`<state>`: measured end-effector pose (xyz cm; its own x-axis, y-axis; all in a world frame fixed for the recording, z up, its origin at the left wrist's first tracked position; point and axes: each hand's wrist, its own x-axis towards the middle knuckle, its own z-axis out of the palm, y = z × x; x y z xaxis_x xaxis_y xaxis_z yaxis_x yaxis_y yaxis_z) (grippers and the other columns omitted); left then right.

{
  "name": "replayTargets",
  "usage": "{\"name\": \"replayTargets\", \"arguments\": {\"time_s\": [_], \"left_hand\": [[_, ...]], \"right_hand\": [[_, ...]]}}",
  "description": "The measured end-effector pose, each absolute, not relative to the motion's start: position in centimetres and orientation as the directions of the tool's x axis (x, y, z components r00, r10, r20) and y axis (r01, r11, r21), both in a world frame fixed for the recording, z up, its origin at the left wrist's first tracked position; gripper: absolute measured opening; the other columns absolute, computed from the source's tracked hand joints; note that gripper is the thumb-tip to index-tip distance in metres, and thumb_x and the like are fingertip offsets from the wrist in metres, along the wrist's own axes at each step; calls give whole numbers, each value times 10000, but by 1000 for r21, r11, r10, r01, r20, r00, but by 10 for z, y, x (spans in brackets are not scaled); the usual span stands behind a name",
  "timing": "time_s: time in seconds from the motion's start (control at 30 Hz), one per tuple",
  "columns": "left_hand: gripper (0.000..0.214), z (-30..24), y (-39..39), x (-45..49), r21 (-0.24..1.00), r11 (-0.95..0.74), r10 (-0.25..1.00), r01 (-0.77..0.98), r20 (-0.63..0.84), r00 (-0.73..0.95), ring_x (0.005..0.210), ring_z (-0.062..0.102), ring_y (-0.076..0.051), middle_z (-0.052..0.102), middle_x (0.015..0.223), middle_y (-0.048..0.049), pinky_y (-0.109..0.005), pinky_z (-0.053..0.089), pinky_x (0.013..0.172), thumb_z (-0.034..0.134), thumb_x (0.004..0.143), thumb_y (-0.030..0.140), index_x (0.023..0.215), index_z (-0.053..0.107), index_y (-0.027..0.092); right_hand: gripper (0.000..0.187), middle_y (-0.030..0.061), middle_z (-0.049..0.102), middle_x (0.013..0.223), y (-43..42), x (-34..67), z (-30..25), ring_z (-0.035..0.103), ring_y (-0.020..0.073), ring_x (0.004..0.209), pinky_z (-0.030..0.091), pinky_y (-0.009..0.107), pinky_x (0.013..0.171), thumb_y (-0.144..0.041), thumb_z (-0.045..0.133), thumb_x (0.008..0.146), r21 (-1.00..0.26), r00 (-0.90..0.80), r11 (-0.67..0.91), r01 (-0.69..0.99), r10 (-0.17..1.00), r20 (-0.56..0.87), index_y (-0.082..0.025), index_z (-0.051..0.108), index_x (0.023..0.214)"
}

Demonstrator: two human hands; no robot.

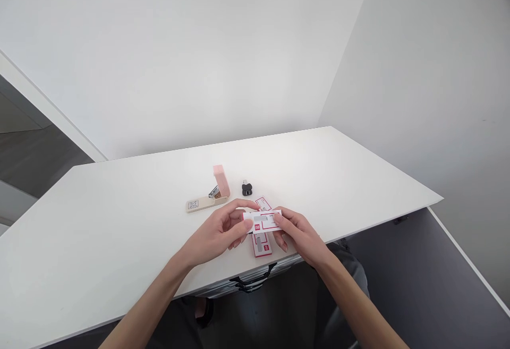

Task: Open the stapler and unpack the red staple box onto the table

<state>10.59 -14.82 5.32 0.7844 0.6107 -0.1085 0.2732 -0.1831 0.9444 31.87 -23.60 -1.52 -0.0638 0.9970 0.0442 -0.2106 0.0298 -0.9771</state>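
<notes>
Lower box (pixel 262 245) flat near the table (pixel 319 179) front edge. Held box (pixel 263 222) over it, left hand (pixel 223 229) and right hand (pixel 300 232) fingers gripping opposite ends. Farther back: open stapler (pixel 223 184), black staple remover (pixel 247 188) just right.

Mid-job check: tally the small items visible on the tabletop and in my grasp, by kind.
White boxes with red markings: 3 (held box; far box and near box, both partly covered)
Pink-and-cream stapler: 1
Small black tool: 1
Total: 5
</notes>
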Motion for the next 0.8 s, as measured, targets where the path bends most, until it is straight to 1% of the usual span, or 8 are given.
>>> {"name": "replayTargets", "arguments": {"time_s": [0.1,0.17,0.33,0.5,0.63,0.8], "left_hand": [[307,52,-152,106,909,-271,677,316,-54,734,619,477,-140,476,668,49,-270,411,601,554,1003,470,1222,637,271],[294,51,-155,106,901,-296,691,317,-27,722,621,469,-142,460,657,53,-274,417,611,547,1000,460,1202,631,265],[317,51,-157,107,914,-268,695,304,-35,718,600,434,-130,423,636,70,-266,400,598,551,1003,462,1232,598,248],[424,50,-154,105,948,-141,607,286,-146,781,579,442,-113,486,659,67,-241,347,545,584,998,501,1329,552,237],[457,47,-152,106,971,-90,542,223,-140,828,564,438,-104,513,662,65,-243,356,562,608,994,495,1359,544,228],[456,42,-150,106,979,-49,520,199,-145,842,576,461,-110,507,653,66,-249,381,597,615,998,462,1380,551,222]], "right_hand": [[438,-65,517,589,-236,317,-15,431,119,520,382,276,597,-645,576,994,-980,-46,25,-197,998,35,-226,583,864],[435,-65,520,596,-237,317,-14,434,118,521,383,275,594,-643,576,996,-980,-44,25,-196,998,35,-227,585,868],[417,-66,518,601,-236,319,-16,433,113,524,379,270,591,-609,565,1020,-978,-52,40,-205,997,52,-220,576,868],[360,-75,501,597,-236,322,-21,425,98,528,357,257,582,-539,563,1053,-970,-101,64,-235,991,89,-205,581,920],[339,-76,494,588,-237,323,-21,424,94,526,346,255,577,-507,549,1071,-970,-131,78,-230,985,110,-201,576,926],[325,-74,500,583,-237,324,-22,424,95,522,347,255,572,-501,560,1067,-970,-142,86,-227,983,120,-194,602,971]]}}
